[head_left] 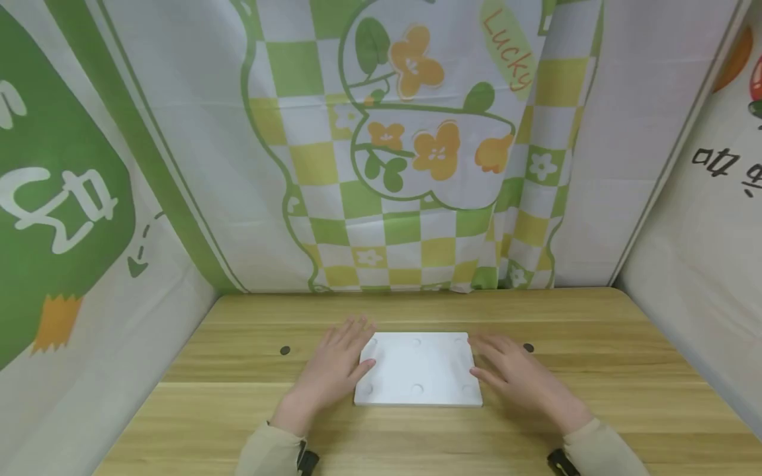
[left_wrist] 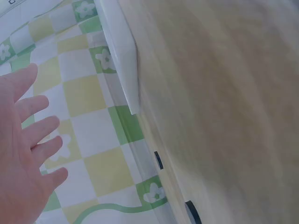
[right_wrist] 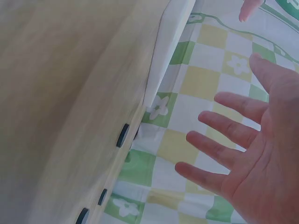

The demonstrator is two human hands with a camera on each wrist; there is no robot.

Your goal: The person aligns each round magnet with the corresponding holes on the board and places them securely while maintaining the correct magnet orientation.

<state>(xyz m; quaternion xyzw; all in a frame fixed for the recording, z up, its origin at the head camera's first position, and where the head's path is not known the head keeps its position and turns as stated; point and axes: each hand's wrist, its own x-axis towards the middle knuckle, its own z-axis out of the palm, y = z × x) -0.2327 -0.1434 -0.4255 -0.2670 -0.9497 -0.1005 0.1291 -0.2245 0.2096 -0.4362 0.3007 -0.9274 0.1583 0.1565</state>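
Note:
A white rectangular board (head_left: 417,370) with several shallow round marks near its edges lies flat on the wooden table (head_left: 417,436). At the board's left side is my left hand (head_left: 335,363), fingers extended and the thumb over the board's edge. My right hand (head_left: 516,370) is at the opposite side, its fingers spread toward the board. Both wrist views show the palms with nothing held: the left hand (left_wrist: 28,144) and the right hand (right_wrist: 252,144) appear raised off the tabletop. The board's edge (left_wrist: 122,56) shows beyond the left fingers.
Dark round discs sit in the tabletop on either side, one on the left (head_left: 285,350) and one on the right (head_left: 528,348). A checked curtain (head_left: 405,231) hangs behind the table, with printed cloth (head_left: 65,198) on the left and more cloth (head_left: 708,264) on the right.

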